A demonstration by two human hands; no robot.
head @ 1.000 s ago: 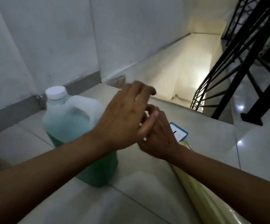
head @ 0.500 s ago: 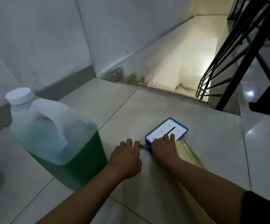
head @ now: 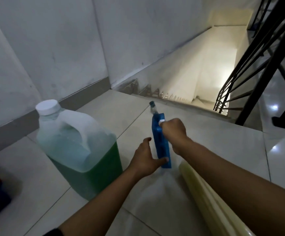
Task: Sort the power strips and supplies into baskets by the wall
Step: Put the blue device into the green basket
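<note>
No readable text, brand, number or sign in this view. Blue power strip (head: 160, 142), held on edge between both hands: small white patch near its top, by the right hand (head: 173, 129); too blurred to tell whether it carries print. Jug (head: 77, 147) w/ green liquid, just left of the left hand (head: 145, 159): white cap and translucent walls show no label. Yellowish roll (head: 211, 196), below the right forearm: no markings legible.
</note>
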